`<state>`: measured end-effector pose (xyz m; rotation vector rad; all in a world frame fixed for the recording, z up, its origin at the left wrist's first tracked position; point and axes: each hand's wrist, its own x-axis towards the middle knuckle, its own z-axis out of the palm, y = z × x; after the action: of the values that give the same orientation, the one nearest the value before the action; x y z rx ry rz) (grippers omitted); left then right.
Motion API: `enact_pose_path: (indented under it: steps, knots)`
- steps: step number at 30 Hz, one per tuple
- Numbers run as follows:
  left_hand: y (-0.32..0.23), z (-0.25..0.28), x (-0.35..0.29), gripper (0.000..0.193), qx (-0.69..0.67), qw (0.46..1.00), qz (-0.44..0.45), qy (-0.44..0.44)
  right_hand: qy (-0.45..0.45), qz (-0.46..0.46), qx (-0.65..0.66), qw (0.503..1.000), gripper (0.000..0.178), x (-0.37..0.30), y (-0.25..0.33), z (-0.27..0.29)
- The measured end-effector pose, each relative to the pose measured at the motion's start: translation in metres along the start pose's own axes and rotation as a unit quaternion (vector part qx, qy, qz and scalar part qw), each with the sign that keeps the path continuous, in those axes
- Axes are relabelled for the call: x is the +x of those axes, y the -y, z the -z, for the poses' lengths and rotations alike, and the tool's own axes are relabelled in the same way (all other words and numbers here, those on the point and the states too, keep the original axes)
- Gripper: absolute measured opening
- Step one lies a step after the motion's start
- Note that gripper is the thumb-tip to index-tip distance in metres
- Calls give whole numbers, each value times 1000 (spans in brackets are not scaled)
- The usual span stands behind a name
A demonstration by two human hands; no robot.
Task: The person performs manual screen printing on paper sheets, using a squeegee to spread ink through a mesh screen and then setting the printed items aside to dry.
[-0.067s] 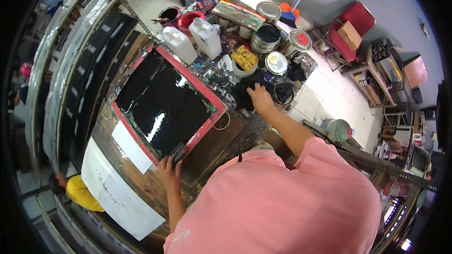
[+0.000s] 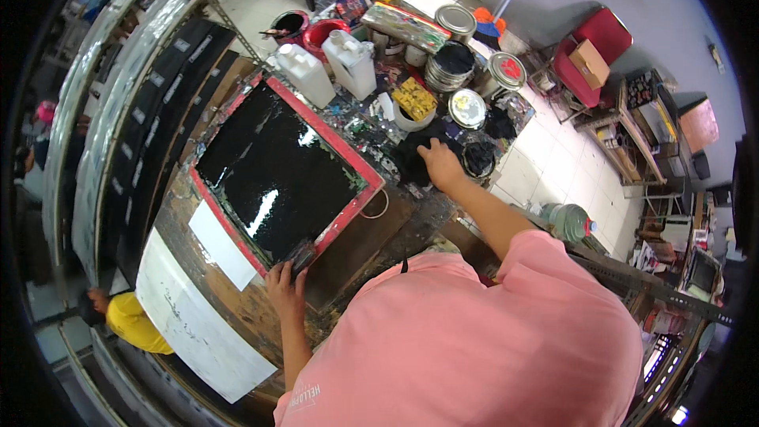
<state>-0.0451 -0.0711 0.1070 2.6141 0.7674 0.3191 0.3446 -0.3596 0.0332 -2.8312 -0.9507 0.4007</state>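
Observation:
A red-edged screen printing frame [image 2: 336, 156] lies on the worn worktable, its mesh covered in wet, glossy black ink [image 2: 273, 170]. My left hand [image 2: 285, 291] is at the frame's near corner, fingers closed around the edge beside a small dark block [image 2: 300, 258]. Whether that block is part of the frame or separate, I cannot tell. To the right, my right hand [image 2: 443, 166] presses its bent fingers into a crumpled black cloth [image 2: 411, 160] on the table. The fingertips partly sink into the cloth.
White jugs [image 2: 307, 75], paint cans [image 2: 466, 109] and a yellow sponge-like block [image 2: 413, 97] crowd beyond the frame. A white sheet [image 2: 225, 243] lies beside it. Racks [image 2: 150, 103] stand left, near a person in yellow [image 2: 136, 323]. A red chair [image 2: 581, 55] stands at right.

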Motion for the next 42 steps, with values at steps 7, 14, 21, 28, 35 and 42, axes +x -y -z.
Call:
enact_pose_path:
  steps: [7, 14, 21, 28, 35, 42]
  knots:
    - [6, -8, -4, 38, 9, 1000, -13, -25, -31, 64, 3, 997, 35, -3, -6, 10]
    - [10, -11, -7, 39, -3, 1000, -3, -22, -90, -33, 54, 994, 36, -12, 22, -9]
    - [12, -7, -5, 40, -2, 1000, -15, -10, -98, 73, 43, 992, 33, -30, -16, -15]
    - [7, -6, -2, 40, 5, 1000, -11, -14, -125, -42, 145, 981, 28, -6, -8, 1]
    - [6, -5, -5, 39, -3, 1000, 3, -22, -90, -66, 429, 896, 60, -38, -8, 14]
    - [3, -5, -2, 40, -10, 1000, -9, -22, -247, 61, 98, 962, 38, -49, -16, -48]
